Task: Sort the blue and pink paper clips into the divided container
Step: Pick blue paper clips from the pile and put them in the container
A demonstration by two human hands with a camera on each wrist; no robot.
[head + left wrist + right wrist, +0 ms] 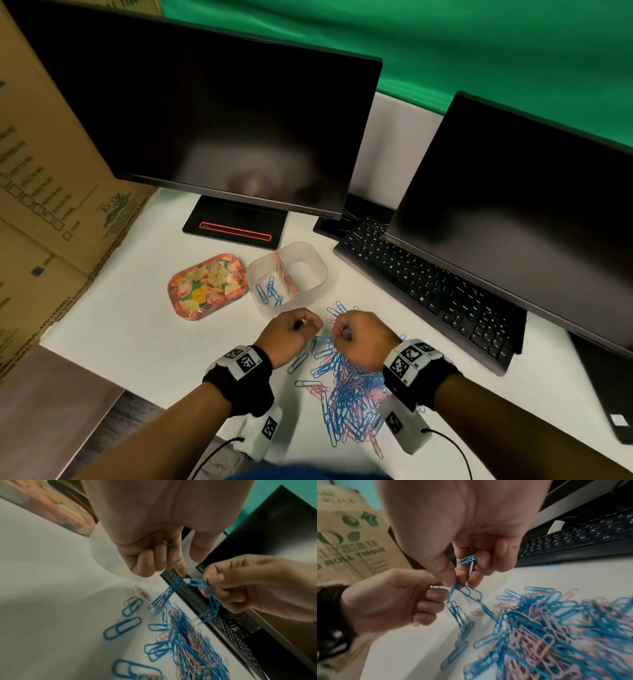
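Two hands work at lower centre of the head view, above a white desk [137, 329]. The left hand [289, 334] and the right hand [359, 337] are both curled, knuckles up, close together but apart. Between them hangs a tangle of linked blue clips [462, 601]: the left hand pinches one end with thumb and forefinger, the right hand pinches the other end, and a further blue clip [467, 560] is tucked among the right hand's curled fingers. How many clips make up the tangle cannot be told; several dangle from it toward the desk.

Below and between the wrists lies one large heap of blue and pink paper clips [349, 394], too many and too tangled to count, with some strays lying left of it, among them single blue ones [122, 628].

One translucent divided container [313, 255] stands just above the hands, split into two compartments by a pink floral divider [286, 279]. The left compartment holds several blue clips [269, 293], about five; blur prevents an exact count. The right compartment shows no clips.

One floral lid [207, 286] lies left of the container. Two dark monitors [212, 126] fill the upper frame, one black keyboard [428, 291] runs at right, and cardboard boxes [44, 171] stand at left.
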